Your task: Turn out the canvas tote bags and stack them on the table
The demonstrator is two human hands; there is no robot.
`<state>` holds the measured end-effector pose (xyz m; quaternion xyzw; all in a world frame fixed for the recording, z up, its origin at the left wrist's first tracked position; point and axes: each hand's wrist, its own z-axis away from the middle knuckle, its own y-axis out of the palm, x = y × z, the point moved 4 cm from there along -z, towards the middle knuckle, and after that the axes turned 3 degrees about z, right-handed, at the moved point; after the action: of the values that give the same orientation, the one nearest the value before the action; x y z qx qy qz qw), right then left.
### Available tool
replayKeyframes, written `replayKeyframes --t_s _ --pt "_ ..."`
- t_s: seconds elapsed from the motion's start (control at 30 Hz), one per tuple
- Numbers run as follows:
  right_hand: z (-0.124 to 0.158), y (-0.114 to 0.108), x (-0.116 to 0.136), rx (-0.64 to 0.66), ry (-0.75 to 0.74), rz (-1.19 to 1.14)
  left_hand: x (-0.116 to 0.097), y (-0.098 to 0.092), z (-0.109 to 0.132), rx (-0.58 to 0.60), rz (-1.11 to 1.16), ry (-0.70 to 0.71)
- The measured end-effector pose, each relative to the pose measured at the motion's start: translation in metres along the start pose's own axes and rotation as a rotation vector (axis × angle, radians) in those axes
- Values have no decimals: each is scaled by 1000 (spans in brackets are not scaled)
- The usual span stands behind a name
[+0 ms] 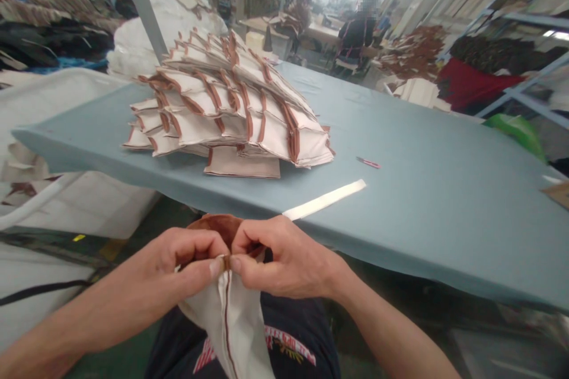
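Note:
Between my hands is a cream and brown sewn fabric piece, hanging down over my lap with a brown-edged seam along its length. My left hand pinches the top of that seam between thumb and forefinger. From the other side, my right hand pinches the same edge, its fingertips close against the left ones. A brown part of the piece shows behind the hands. Just past my right hand, a pale flat strip lies at the table's edge.
A large stack of cream pieces with brown edging sits on the blue-covered table. Small pink-handled snips lie to its right. White bins stand at the left. Farther back, a person sits among fabric piles.

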<state>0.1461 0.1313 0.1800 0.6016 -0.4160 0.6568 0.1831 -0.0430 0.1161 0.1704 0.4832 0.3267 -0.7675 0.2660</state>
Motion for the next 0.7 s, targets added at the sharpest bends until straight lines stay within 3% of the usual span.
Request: replayKeyframes --t_s 0.2,0.4,0.53,0.6,0.7 --pt "-6 -6 12 60 -77 80 -11 -7 0 28 -66 74" --pt "8 1 22 -322 -357 342 -6 -9 4 -128 -12 123" --pt "19 12 28 -470 -469 623 -1 -4 6 -170 27 154" --pt "22 14 28 -519 -511 729 4 -1 6 -181 60 155" --pt "21 18 24 -441 -532 823 12 3 6 -176 70 164"
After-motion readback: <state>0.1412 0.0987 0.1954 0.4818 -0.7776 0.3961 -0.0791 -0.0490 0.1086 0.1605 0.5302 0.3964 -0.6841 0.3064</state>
